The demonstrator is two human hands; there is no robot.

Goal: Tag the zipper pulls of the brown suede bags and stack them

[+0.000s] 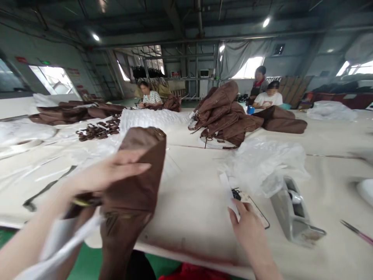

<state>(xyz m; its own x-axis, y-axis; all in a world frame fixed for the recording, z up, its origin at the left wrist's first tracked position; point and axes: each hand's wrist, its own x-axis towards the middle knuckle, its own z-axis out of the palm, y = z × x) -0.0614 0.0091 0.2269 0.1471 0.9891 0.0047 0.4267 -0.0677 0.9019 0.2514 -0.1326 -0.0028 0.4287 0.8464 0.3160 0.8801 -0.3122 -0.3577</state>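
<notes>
My left hand (116,171) grips a brown bag (136,186), holding it up over the table's front edge. The thumb lies across the bag's side, and the other fingers are partly hidden. A white strip (84,233) hangs by the left wrist. At the right, my right hand (249,225) is low over the table, with thumb and fingers closed on the lower end of a white paper strip (227,190). Beside and partly under those fingers lies a phone (258,212) in a patterned case. A grey tape dispenser (294,214) stands just right of it.
Clear plastic bags (268,163) lie behind the phone. Brown bags (224,112) are heaped farther back, beside bubble wrap (154,118) and small brown pieces (100,128). Tweezers (357,231) lie at the right. People (150,97) are across the white table (192,202).
</notes>
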